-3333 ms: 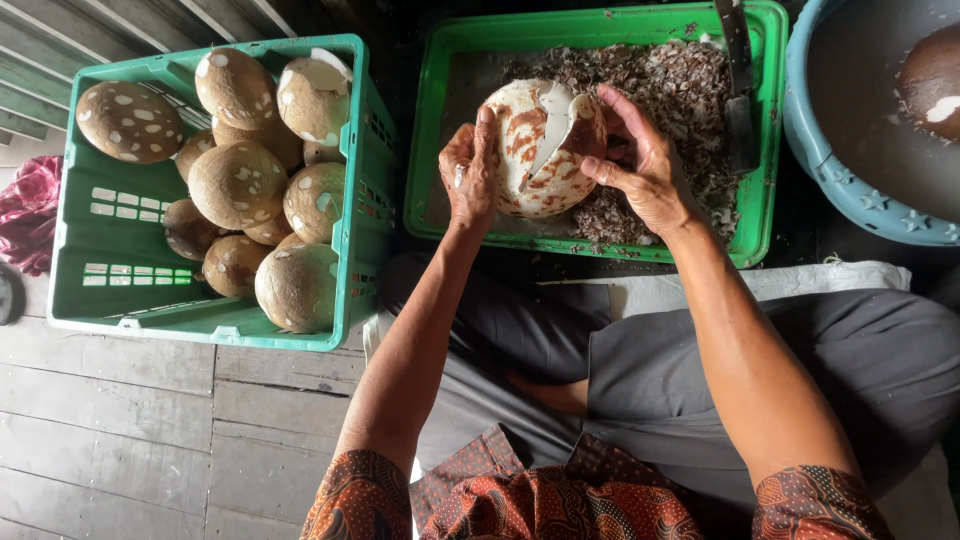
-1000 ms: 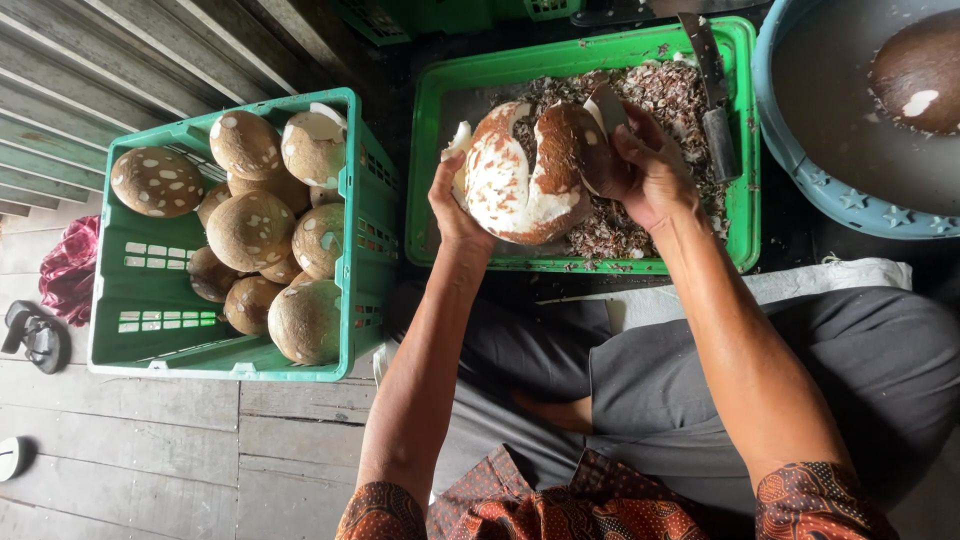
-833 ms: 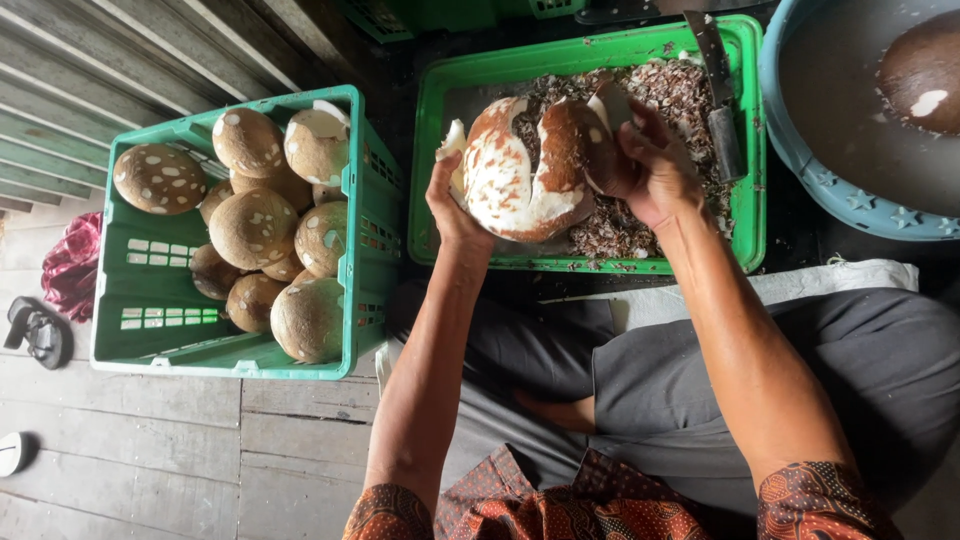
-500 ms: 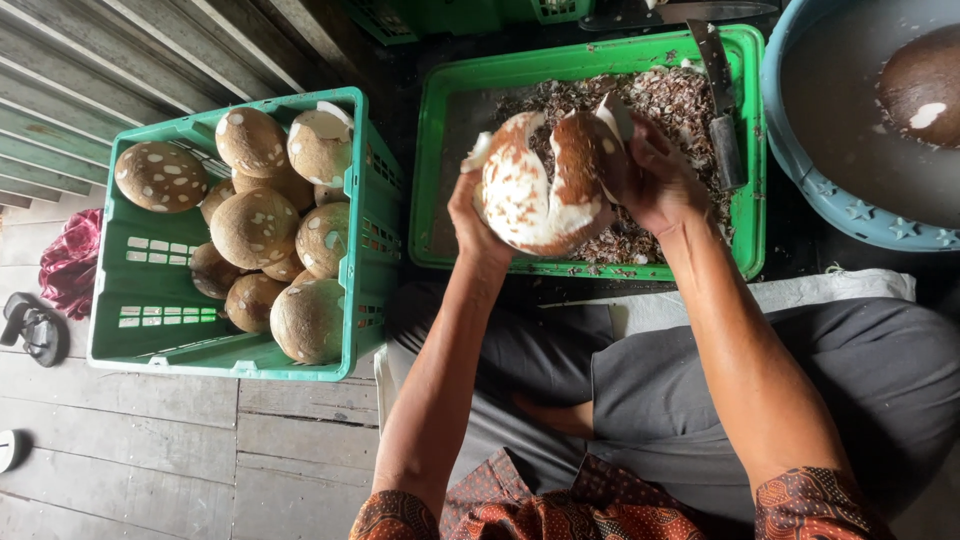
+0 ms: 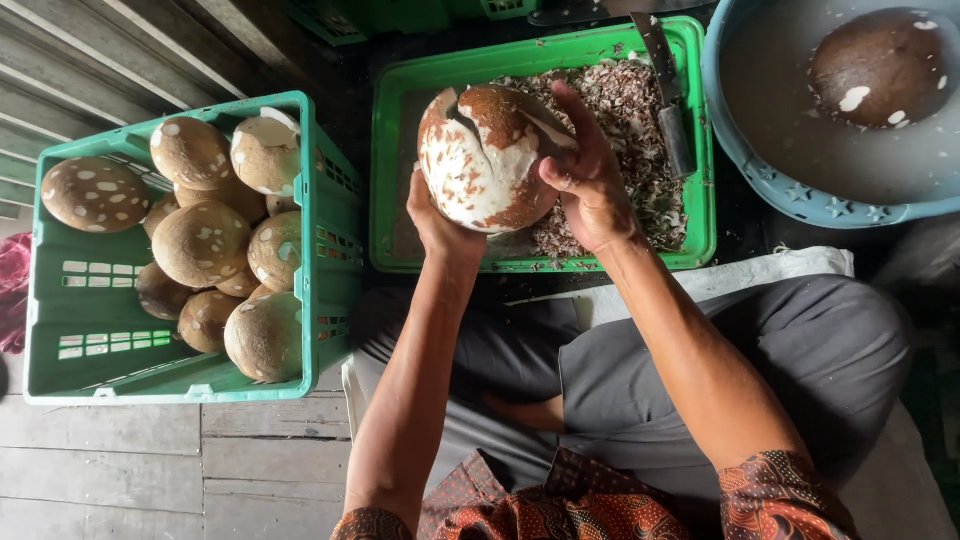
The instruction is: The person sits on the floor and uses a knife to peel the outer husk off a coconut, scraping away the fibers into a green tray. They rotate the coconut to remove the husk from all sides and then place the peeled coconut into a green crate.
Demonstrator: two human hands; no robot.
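I hold a round coconut kernel, brown-skinned with large white peeled patches, above the near edge of a green tray. My left hand cups it from below. My right hand grips its right side, fingers spread over the top. The tray is littered with brown and white skin shavings. A peeling knife with a dark handle lies in the tray at its right side, apart from both hands.
A green crate on the left holds several brown spotted coconuts. A blue basin of cloudy water at top right holds one brown coconut. Wooden floorboards lie below; my grey-trousered knees sit near the tray.
The coconut has been turned in my hands and shifted slightly, showing a different patchy face. My right fingers now lie across its top. The knife stays in the tray.
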